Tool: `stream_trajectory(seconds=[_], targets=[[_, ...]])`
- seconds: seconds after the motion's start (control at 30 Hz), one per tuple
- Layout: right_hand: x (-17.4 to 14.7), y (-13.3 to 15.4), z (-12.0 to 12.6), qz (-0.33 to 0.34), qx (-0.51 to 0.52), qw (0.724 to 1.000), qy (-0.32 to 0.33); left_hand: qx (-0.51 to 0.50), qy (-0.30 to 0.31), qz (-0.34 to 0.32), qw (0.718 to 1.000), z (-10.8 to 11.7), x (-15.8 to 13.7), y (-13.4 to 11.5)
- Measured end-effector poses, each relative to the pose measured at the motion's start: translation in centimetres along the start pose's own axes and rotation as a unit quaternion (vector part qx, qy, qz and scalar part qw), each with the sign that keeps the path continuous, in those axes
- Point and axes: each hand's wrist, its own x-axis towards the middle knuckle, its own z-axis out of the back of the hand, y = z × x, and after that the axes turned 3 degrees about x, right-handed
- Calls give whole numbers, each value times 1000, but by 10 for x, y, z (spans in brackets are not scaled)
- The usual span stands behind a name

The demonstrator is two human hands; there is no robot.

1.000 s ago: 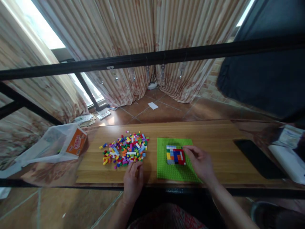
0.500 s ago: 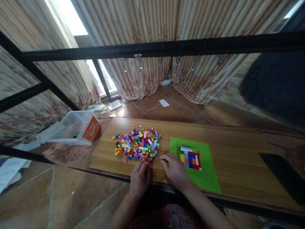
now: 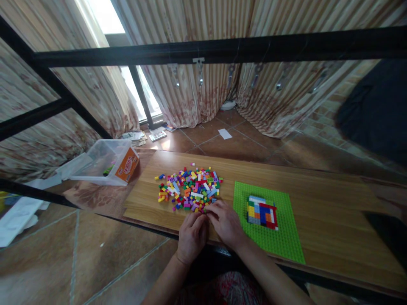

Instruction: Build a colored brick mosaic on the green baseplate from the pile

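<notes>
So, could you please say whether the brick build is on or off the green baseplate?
On: the green baseplate shows all around the brick build.

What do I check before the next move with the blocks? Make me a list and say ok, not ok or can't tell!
1. Loose bricks close to the fingers: ok, the right hand is at the pile's near edge, with the left hand beside it.
2. Green baseplate lying on the wooden board: ok.
3. Built patch of bricks in plain sight: ok, neither hand covers it.
4. Loose bricks sorted by color: not ok, the colors are all mixed up.
5. A brick between the fingertips: cannot tell, that spot is too small and partly hidden.
</notes>
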Motion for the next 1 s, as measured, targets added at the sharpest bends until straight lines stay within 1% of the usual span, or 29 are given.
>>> stream_trajectory(seconds=[0.13,0.3,0.4,0.53,0.63,0.73,0.8,0.87,0.93,1.0], targets=[[3,2,1,9,-32,999,7,-3,1,1,1000,0,-1,1],[0,-8,8,3,-53,998,-27,-8,0,-6,1000,-2,-4,4],[-2,-7,10,7,-40,999,-31,-10,1,-8,1000,-2,-4,5],[1,5,4,17,-48,999,-19,-3,-1,-10,1000,-1,-3,4],[7,12,-5,7,-80,997,-10,-6,-10,-20,1000,-1,-1,3],[9,16,-7,-1,-88,996,-12,-1,-20,-28,999,0,0,4],[7,19,-3,-9,-67,997,-33,7,-21,-32,999,0,1,4],[2,21,9,-22,-24,997,-69,9,-20,-40,999,0,2,5],[-6,19,26,-42,28,992,-115,10,-24,-46,999,0,3,5],[-16,8,46,-77,70,982,-157,16,-29,-49,998,-1,3,6]])
